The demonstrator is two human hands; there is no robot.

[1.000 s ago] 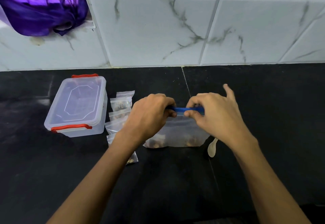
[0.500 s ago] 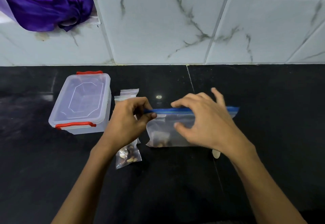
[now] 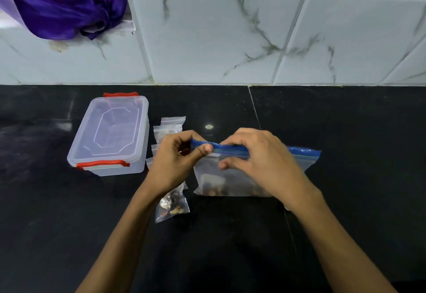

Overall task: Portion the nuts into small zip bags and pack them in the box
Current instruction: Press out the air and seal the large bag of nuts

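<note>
A large clear zip bag (image 3: 302,161) with a blue seal strip lies on the black counter, nuts gathered at its bottom. My left hand (image 3: 175,161) pinches the left end of the blue strip between thumb and fingers. My right hand (image 3: 260,161) pinches the strip near its middle, thumb under and fingers over. Several small zip bags (image 3: 171,207) holding nuts lie in a row left of the big bag, partly hidden by my left hand. The clear plastic box (image 3: 110,133) with red clips stands lidded at the left.
A white marble-patterned tile wall (image 3: 230,34) rises behind the counter. Purple cloth (image 3: 62,9) hangs at the upper left. A tile seam in the counter (image 3: 254,108) runs back from the bag toward the wall.
My right hand has slid left along the blue strip from the bag's face to pinch the seal near my left hand. The left hand keeps its grip on the strip's left end.
</note>
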